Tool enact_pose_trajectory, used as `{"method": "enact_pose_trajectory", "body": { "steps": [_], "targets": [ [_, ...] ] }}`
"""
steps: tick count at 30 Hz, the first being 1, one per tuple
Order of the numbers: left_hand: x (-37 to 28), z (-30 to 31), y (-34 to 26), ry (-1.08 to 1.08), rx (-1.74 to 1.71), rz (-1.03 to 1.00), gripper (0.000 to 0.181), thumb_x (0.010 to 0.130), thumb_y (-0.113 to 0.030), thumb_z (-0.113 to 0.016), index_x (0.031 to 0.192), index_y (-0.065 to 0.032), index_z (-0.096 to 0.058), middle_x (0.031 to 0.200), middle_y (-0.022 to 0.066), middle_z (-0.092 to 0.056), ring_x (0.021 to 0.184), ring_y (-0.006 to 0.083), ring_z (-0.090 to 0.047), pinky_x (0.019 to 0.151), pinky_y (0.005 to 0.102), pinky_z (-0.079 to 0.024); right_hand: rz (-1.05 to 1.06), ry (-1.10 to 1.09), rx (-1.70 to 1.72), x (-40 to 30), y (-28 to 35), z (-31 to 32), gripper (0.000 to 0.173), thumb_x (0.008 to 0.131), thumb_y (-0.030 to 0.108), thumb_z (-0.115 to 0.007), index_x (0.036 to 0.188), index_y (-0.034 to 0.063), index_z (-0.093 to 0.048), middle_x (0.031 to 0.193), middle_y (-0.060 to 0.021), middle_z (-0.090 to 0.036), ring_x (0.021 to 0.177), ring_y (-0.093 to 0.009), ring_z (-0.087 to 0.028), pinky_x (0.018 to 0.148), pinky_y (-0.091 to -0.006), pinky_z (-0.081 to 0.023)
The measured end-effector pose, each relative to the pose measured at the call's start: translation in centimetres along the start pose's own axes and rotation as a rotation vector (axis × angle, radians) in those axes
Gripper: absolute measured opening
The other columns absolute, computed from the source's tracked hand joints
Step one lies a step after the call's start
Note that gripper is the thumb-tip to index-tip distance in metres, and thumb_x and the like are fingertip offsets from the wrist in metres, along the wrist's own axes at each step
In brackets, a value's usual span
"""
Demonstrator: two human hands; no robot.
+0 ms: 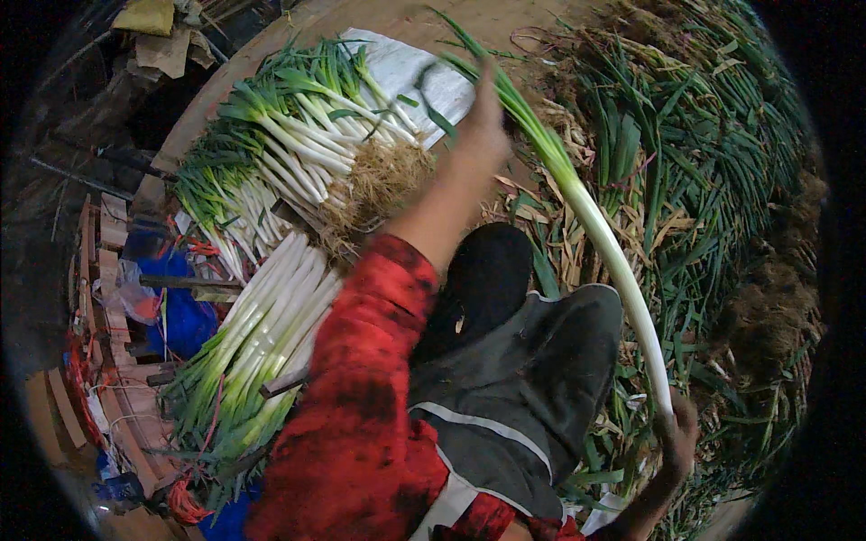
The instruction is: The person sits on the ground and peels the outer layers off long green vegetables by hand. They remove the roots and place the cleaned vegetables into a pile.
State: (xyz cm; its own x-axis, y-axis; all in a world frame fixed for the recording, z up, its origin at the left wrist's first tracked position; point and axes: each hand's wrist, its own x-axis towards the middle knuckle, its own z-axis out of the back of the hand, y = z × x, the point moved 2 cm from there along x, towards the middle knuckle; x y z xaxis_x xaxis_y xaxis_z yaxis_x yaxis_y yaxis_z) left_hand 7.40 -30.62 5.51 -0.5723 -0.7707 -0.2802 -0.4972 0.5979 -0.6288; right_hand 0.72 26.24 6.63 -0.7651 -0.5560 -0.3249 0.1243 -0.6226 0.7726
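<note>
A single long green onion [605,233] arcs down the right side of my legs, leaves up and white stem down. My right hand [676,433] is closed around the lower end of its white stem. My left hand [482,118], blurred, is up against the green leaves, and its grip is not clear. Close to its left, a dark strip of leaf [441,120] shows over a white sheet [385,61]. Green onions with bushy roots [304,138] lie in a pile left of my left forearm. Below them is a row of clean white-stemmed onions [270,324].
A large heap of untrimmed onions [703,155] fills the right side, with soil-covered roots [758,318] outward. Dry husks and loose leaves [561,230] litter the ground by my knees. At left are wooden boards [115,304], blue plastic [179,304] and red string [186,500].
</note>
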Motion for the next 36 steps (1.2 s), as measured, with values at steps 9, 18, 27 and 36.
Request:
{"method": "enact_pose_trajectory", "body": {
  "steps": [9, 18, 27, 36],
  "targets": [
    [2.1, 10.4, -31.4, -0.291, 1.06, -0.769, 0.06, 0.084, -0.045, -0.047, 0.13, -0.0085, -0.034, 0.126, 0.0125, -0.04, 0.112, 0.0253, -0.041, 0.093, 0.0411, -0.035, 0.853, 0.096, 0.109, 21.2, 32.5, -29.3, 0.066, 0.083, 0.028, -0.057, 0.133, -0.0023, -0.027, 0.123, -0.0233, -0.045, 0.11, -0.029, -0.047, 0.093, -0.0319, -0.036],
    [-1.0, 15.7, -9.1, -0.288, 0.832, -0.166, 0.045, 0.091, -0.033, -0.044, 0.127, -0.0071, -0.04, 0.123, 0.009, -0.048, 0.115, 0.0202, -0.045, 0.096, 0.0358, -0.033, 0.256, 0.197, 0.125, 26.9, 5.7, -21.7, 0.041, 0.087, 0.033, -0.051, 0.113, 0.0015, -0.054, 0.102, -0.012, -0.06, 0.092, -0.021, -0.056, 0.081, -0.0316, -0.043],
    [-5.6, -3.1, 10.2, 0.728, 1.227, -0.194, 0.032, 0.084, -0.016, -0.055, 0.112, 0.0002, -0.052, 0.105, 0.0102, -0.059, 0.098, 0.0185, -0.055, 0.088, 0.0297, -0.039, -0.344, -0.015, 0.116, 25.4, -17.5, -17.0, 0.047, 0.08, 0.039, -0.054, 0.11, 0.0028, -0.057, 0.107, -0.0151, -0.058, 0.097, -0.025, -0.055, 0.086, -0.0352, -0.041],
    [-6.1, -2.9, 17.0, 1.143, 1.646, -0.074, 0.042, 0.079, -0.017, -0.059, 0.117, -0.0022, -0.049, 0.113, 0.0188, -0.054, 0.103, 0.0338, -0.052, 0.088, 0.036, -0.041, -0.465, 0.046, 0.032, 33.7, -18.4, -24.4, 0.085, 0.071, 0.051, -0.06, 0.132, -0.0017, -0.03, 0.13, -0.0235, -0.039, 0.117, -0.036, -0.041, 0.096, -0.0413, -0.035]
  ]
}}
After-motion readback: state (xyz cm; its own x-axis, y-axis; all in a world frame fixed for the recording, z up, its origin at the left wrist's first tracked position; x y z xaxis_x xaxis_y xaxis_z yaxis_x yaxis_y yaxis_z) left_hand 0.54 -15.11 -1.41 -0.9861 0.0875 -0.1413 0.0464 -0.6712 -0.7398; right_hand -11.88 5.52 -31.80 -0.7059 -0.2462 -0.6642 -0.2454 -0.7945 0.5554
